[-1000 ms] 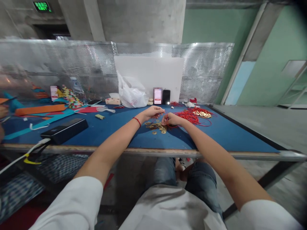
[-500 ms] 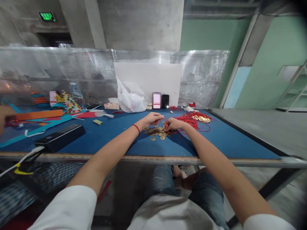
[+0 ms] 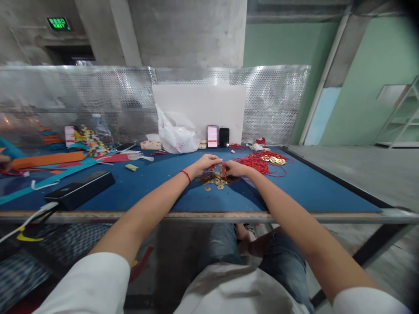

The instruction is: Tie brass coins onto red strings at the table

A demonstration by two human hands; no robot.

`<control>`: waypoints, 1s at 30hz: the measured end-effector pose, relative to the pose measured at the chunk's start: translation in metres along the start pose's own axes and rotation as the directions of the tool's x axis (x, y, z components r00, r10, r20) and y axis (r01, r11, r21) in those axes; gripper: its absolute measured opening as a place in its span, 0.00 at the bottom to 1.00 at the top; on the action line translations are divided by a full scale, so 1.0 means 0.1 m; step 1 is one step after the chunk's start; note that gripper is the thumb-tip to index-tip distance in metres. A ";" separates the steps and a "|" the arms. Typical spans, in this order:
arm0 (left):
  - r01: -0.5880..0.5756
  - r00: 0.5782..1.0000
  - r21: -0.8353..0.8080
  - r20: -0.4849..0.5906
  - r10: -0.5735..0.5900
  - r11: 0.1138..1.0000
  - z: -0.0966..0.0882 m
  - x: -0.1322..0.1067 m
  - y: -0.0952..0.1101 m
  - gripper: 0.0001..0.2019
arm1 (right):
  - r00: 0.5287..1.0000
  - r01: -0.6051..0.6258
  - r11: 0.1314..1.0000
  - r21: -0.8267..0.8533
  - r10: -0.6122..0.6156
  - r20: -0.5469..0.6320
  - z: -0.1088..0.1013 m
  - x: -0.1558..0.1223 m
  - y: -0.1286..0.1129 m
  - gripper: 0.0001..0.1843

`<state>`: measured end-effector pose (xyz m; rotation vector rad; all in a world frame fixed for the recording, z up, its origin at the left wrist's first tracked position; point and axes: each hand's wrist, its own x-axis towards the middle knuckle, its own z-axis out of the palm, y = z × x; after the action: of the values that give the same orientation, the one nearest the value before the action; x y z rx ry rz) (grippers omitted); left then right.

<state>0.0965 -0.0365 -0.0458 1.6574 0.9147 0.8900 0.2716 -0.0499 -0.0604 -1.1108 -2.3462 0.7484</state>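
Observation:
My left hand [image 3: 207, 162] is closed in a pinch on thin red cord, just above a loose pile of brass-coloured coins [image 3: 218, 181] on the blue table. Right beside it, my right hand [image 3: 234, 169] is also pinched, with red cord running from its fingers. The two sets of fingertips nearly meet. Whether a coin sits between them is too small to tell. To the right of my right hand lies a tangle of red cords [image 3: 257, 165], with a heap of shiny gold coins [image 3: 274, 160] on its far side.
Phones [image 3: 212, 136] lean against a white board behind a white plastic bag [image 3: 178, 133]. A black power bank-like box [image 3: 80, 190] with cables lies left, near a green lighter-like piece [image 3: 131, 167]. Coloured strips [image 3: 49, 159] and another person's hand [image 3: 4, 160] are at far left.
My right fingertips have come up and closer to my left ones. The other person's hand at the far left has moved. The view has shifted slightly.

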 end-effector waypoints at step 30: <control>0.006 0.999 -0.109 -0.037 -0.010 0.994 0.05 0.02 -0.04 0.15 | 0.799 0.178 0.939 0.296 0.038 -0.601 -0.10 -0.01 -0.11 0.11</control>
<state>0.1008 -0.0362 -0.0508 1.5478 0.8823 0.9523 0.2719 -0.0540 -0.0465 -0.9242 -1.6347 0.6221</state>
